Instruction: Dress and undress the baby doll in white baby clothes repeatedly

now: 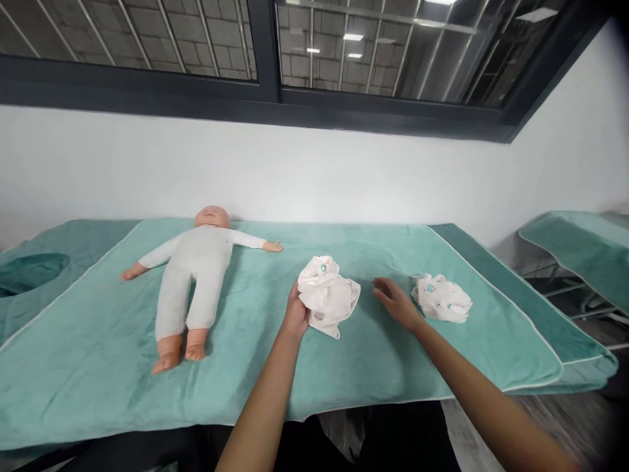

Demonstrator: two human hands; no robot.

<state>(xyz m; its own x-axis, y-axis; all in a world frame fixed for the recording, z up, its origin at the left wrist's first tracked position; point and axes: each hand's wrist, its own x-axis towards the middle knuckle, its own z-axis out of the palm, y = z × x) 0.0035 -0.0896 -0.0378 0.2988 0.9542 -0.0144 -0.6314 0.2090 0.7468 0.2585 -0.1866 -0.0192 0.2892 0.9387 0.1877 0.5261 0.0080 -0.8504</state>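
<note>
A baby doll (pixel 196 275) in a white bodysuit lies on its back at the left of a teal towel (pixel 246 367) spread over a table. My left hand (pixel 296 313) grips the left edge of a crumpled white baby garment (pixel 328 295) with small prints, at the middle of the towel. My right hand (pixel 393 303) hovers just right of that garment, fingers stretched out, holding nothing. A second crumpled white garment (pixel 442 299) lies to the right of my right hand.
A white wall and a dark-framed window run behind the table. A dark round face hole (pixel 29 272) shows at the table's left end. Another teal-covered table (pixel 580 255) stands at the right, across a gap of floor.
</note>
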